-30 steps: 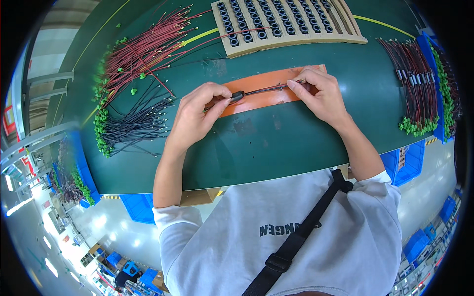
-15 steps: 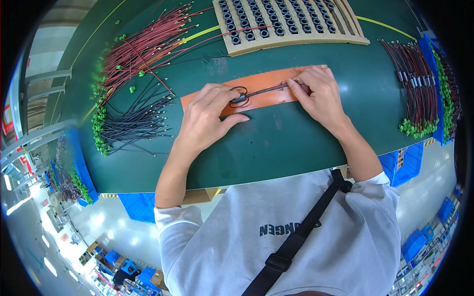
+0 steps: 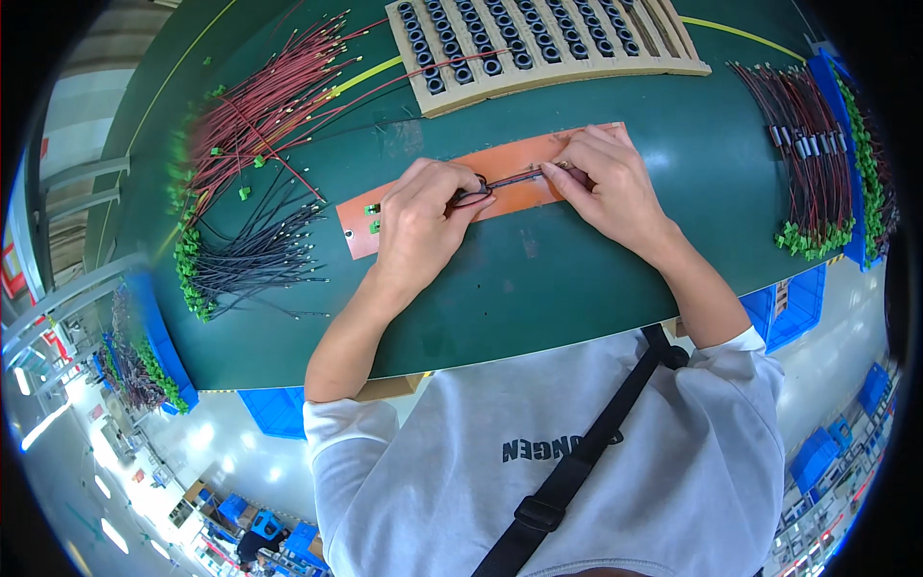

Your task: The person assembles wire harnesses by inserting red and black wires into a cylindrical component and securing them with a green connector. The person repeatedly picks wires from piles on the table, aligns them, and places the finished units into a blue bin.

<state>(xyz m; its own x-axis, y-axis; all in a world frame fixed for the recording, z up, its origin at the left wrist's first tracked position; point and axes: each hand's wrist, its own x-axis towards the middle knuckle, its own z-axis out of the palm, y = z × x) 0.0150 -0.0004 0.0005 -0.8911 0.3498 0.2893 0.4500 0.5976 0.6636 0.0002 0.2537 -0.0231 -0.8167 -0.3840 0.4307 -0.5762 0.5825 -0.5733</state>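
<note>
Wire (image 3: 514, 179), thin and dark with a reddish run, lies stretched along an orange strip (image 3: 433, 208) near the middle of the green tabletop (image 3: 596, 279); at its left end it passes through a small black ring (image 3: 471, 195), and its right end disappears under fingertips. The strip is long and flat, tilted up to the right, with small green clips at its left end. Behind it, toward the far edge, sits a tan tray (image 3: 577, 60) holding rows of the same black rings. To the left, a spread of red wires (image 3: 269, 111) fans out, and below it a bundle of black wires (image 3: 255, 260), both with green ends near the tabletop's left edge. On the right edge another bundle of dark red wires (image 3: 812, 163) hangs down to green ends. Between strip and near edge the green surface is bare, a broad band open in front of the person's chest; the space between strip and tray is narrower. Blue bins (image 3: 793, 303) show below the near edge. Left hand (image 3: 423, 226) rests on the strip, fingers curled close, thumb and forefinger pinched at the ring and the wire's left end. Right hand (image 3: 615, 188) lies on the strip's right part, fingers bent and drawn together, tips pressing the wire's right end down; how tightly it grips cannot be told. The two hands are apart, the wire taut between them.
</note>
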